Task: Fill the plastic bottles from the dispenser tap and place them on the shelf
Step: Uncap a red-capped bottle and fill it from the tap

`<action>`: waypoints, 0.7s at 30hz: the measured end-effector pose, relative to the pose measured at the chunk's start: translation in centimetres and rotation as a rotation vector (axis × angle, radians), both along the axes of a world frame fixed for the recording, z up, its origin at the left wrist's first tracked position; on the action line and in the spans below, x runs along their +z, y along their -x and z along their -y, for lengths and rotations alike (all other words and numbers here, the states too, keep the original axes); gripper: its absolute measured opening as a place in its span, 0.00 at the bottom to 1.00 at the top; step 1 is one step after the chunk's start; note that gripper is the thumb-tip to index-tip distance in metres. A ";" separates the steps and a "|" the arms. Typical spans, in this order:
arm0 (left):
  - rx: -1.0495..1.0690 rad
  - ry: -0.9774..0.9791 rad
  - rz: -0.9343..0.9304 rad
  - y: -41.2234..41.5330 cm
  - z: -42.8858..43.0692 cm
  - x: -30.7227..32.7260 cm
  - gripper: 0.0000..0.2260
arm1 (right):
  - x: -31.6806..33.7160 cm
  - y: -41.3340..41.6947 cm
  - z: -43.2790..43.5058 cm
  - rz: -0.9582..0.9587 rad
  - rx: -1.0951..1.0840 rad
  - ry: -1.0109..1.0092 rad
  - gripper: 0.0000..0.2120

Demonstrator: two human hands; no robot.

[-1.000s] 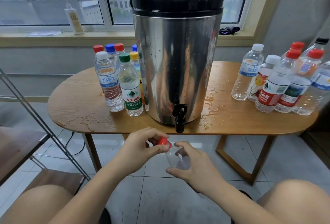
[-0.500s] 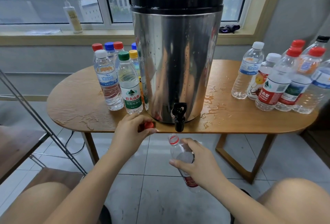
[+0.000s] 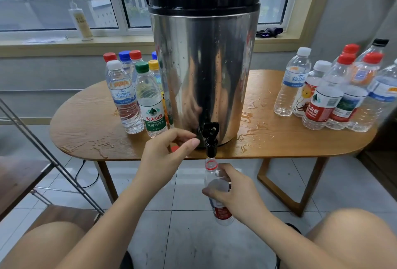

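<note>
Holding clear red-labelled plastic bottle upright, right grip wrapped round it, mouth just under black dispenser tap to catch water, with left grip loosely spread, empty, beside tap, poised for lever.

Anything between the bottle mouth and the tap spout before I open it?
Nothing visible. The bottle, held in the right hand, is uncapped, and its open mouth sits just under the tap.

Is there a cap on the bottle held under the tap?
No: the bottle in the right hand has an open mouth just below the tap, with only a red ring around its neck.
</note>
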State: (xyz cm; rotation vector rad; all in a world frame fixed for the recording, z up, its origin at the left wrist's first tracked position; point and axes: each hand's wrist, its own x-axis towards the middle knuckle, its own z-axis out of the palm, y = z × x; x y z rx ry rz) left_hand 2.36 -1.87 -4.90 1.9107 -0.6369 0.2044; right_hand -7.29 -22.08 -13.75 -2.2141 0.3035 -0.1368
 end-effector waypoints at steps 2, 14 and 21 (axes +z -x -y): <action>-0.028 0.060 -0.023 0.6 0.9 0.8 0.07 | 0.2 0.0 -0.2 -0.014 -0.010 -0.007 0.34; -0.060 0.154 -0.104 0.8 3.2 3.0 0.16 | 0.5 -0.4 -0.5 -0.079 -0.039 -0.028 0.37; -0.013 0.119 -0.116 0.1 3.5 3.6 0.21 | 0.8 -0.2 -0.7 -0.071 -0.042 -0.039 0.36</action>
